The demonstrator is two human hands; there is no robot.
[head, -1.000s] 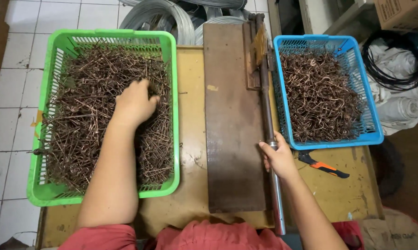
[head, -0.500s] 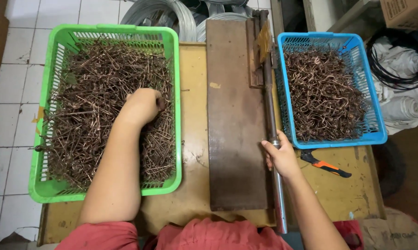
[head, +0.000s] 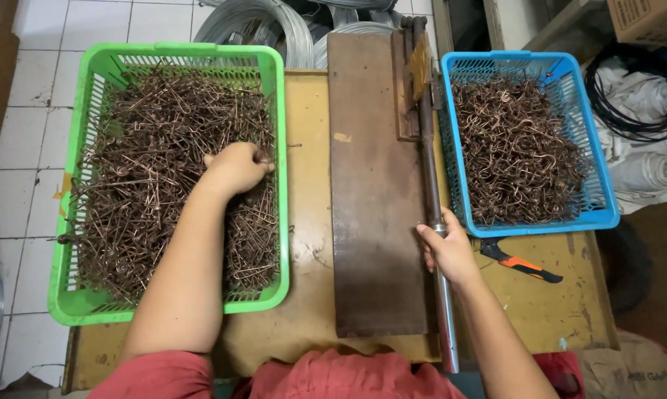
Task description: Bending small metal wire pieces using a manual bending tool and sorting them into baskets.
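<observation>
The left hand (head: 234, 168) has slid rightward across the green basket (head: 75, 192), fingers now curled into the straight copper wires (head: 149, 177), seemingly gathering some. The right hand (head: 446, 251) stays wrapped around the metal lever (head: 431, 192), beside the blue basket (head: 599, 192) of bent hooks (head: 518, 155).

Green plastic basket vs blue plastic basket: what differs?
The green plastic basket is larger and holds long straight-legged copper wire pieces; the blue plastic basket is smaller and holds curled hooks. The left hand digs in the green one; no hand is in the blue. Both sit on the wooden table.
</observation>
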